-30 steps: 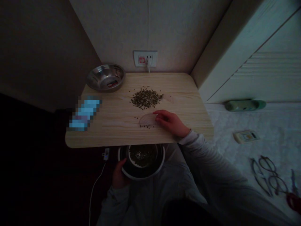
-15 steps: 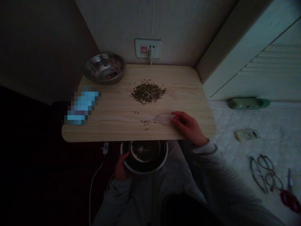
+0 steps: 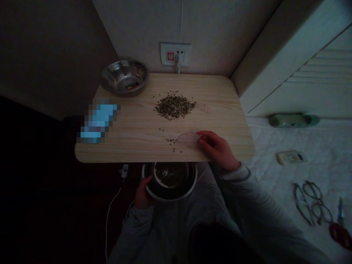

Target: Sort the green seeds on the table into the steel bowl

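My right hand (image 3: 217, 148) rests on the light wooden table (image 3: 132, 128), its fingers closed on a thin, pale translucent piece (image 3: 187, 138) lying flat on the top. A few loose small dark beans (image 3: 172, 141) lie just left of that piece. A larger heap of the same beans (image 3: 175, 106) sits further back on the table. Below the table's front edge my left hand (image 3: 142, 192) grips the rim of a metal bowl (image 3: 189, 185) with beans in it, held over my lap.
An empty steel bowl (image 3: 124, 77) stands at the table's back left corner. A bright blurred object (image 3: 99, 123) lies at the left edge. A wall socket (image 3: 175, 54) with a plug is behind. On the bed to the right lie glasses (image 3: 310, 205), scissors (image 3: 339, 225) and a small card (image 3: 291, 157).
My right hand slid the pale piece rightward along the table, leaving a few beans behind, then moved slightly back left. The bowl in my left hand stayed under the edge.
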`<action>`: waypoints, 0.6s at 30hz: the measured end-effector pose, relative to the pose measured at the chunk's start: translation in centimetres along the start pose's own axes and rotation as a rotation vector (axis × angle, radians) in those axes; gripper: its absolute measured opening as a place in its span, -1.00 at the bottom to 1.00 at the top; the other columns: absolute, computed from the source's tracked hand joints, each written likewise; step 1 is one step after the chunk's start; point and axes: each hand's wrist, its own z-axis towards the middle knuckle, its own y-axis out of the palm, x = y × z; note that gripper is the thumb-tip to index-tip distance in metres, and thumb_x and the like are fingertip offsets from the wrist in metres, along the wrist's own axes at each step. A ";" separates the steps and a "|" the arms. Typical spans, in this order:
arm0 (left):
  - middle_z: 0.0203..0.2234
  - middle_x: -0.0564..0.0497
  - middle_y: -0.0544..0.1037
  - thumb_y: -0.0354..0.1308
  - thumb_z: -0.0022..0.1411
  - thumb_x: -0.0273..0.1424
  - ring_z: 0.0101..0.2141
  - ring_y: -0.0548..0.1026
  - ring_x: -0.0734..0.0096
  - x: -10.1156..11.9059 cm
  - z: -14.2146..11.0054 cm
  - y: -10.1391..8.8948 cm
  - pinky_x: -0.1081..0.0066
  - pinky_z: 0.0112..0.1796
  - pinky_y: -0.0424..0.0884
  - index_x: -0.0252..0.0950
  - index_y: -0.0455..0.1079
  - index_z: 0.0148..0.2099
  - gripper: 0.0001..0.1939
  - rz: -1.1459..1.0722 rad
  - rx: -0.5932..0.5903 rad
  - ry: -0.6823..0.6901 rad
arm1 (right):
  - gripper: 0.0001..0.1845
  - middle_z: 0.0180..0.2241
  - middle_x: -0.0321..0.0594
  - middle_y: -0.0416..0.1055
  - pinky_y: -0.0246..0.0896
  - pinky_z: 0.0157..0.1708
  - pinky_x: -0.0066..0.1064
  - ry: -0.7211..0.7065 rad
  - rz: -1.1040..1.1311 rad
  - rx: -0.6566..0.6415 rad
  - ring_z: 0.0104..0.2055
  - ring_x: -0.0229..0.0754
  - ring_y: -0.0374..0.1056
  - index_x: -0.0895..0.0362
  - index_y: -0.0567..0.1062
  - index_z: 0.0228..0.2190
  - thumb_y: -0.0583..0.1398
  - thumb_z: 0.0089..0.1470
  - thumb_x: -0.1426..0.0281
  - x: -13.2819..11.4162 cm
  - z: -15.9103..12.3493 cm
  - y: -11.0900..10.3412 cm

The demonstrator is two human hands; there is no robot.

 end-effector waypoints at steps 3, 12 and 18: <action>-0.57 -0.02 0.55 0.10 -0.10 -0.46 -0.27 0.50 0.13 0.1 -0.4 0.3 0.23 -0.27 0.43 -0.25 0.45 -0.44 -0.88 0.016 0.024 -0.018 | -0.69 -0.46 -0.27 0.34 0.16 -0.40 -0.40 -0.030 -0.022 -0.004 -0.43 -0.27 0.23 0.08 0.38 -0.16 0.07 0.02 0.30 0.1 0.7 0.5; -0.64 0.01 0.51 0.15 -0.18 -0.47 -0.21 0.47 0.10 -0.3 0.2 -0.2 0.20 -0.20 0.39 -0.23 0.36 -0.61 -0.95 0.103 0.011 0.144 | -0.69 -0.48 -0.27 0.33 0.14 -0.42 -0.40 -0.068 -0.046 -0.039 -0.46 -0.27 0.21 0.09 0.39 -0.15 0.06 0.04 0.31 -0.3 1.6 1.0; -0.66 0.00 0.50 0.18 -0.20 -0.42 -0.22 0.47 0.08 -0.7 0.8 -0.2 0.18 -0.20 0.39 -0.20 0.36 -0.63 -0.94 0.120 -0.011 0.155 | -0.70 -0.50 -0.28 0.32 0.12 -0.42 -0.40 -0.071 -0.064 -0.040 -0.46 -0.28 0.20 0.09 0.41 -0.18 0.07 0.02 0.31 -0.3 1.6 0.9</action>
